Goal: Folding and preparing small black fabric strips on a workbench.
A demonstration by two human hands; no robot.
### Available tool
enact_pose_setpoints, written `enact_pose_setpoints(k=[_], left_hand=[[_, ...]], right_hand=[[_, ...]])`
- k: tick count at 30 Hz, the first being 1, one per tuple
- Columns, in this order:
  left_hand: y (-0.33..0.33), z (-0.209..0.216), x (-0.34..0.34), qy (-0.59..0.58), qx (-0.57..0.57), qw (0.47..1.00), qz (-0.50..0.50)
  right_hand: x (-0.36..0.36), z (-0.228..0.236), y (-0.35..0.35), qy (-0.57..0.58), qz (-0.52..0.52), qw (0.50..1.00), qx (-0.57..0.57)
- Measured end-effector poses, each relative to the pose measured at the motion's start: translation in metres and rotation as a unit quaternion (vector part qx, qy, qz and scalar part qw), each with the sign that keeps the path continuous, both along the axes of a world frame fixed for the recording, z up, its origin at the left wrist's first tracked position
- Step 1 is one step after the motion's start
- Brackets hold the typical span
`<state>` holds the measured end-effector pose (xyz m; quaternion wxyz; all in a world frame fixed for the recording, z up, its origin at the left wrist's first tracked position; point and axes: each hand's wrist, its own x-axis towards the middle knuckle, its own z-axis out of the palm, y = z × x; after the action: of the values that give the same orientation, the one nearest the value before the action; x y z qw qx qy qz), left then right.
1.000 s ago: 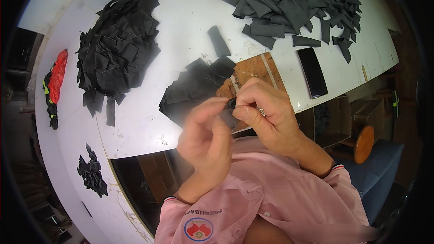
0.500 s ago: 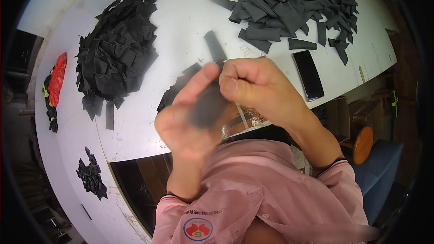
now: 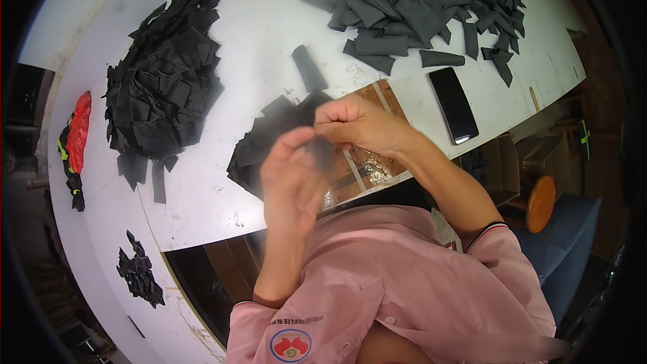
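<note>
Dark piece (image 3: 320, 154) is blurred at the hands (image 3: 364, 127), partly hidden by fingers.

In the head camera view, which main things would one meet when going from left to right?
Red bundle, large pile of black cloth pieces, left hand, right hand, black phone, round wooden piece.

Head camera, one: wide fisheye, head-worn, left of a pair. Faces down from above the shirt (image 3: 344, 249); left hand (image 3: 290, 182) and right hand (image 3: 360, 123) near, mid-view; table (image 3: 259, 23) beyond; edges bowed.
</note>
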<state>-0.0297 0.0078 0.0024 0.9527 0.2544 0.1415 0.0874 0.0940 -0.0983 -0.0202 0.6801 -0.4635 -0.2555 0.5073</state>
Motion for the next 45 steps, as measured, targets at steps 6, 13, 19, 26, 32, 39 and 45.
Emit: enact_pose_setpoints(k=[6, 13, 19, 26, 32, 39, 45], left_hand=[[0.015, -0.026, 0.007, 0.009, -0.416, 0.908, -0.046], [0.019, -0.034, 0.001, 0.004, -0.302, 0.953, -0.030], [0.009, -0.008, 0.005, 0.033, 0.519, 0.845, 0.127], [0.006, 0.004, 0.009, -0.094, 0.523, 0.833, 0.153], [0.001, -0.016, -0.007, -0.028, 0.427, 0.888, 0.169], [0.004, 0.013, 0.018, -0.044, 0.384, 0.921, 0.036], [-0.005, 0.008, 0.019, 0.054, 0.550, 0.833, 0.016]], right_hand=[[-0.009, -0.003, 0.002, 0.017, -0.046, 0.998, -0.045], [-0.006, 0.004, 0.006, -0.120, -0.031, 0.989, -0.086], [-0.009, -0.014, -0.004, -0.046, -0.056, 0.995, -0.074], [-0.018, 0.036, -0.015, -0.544, -0.209, 0.812, -0.030], [-0.024, 0.018, -0.013, -0.698, -0.125, 0.699, -0.090], [-0.021, 0.017, -0.016, -0.648, -0.182, 0.738, -0.044], [-0.021, -0.017, -0.018, -0.587, -0.125, 0.795, -0.088]])
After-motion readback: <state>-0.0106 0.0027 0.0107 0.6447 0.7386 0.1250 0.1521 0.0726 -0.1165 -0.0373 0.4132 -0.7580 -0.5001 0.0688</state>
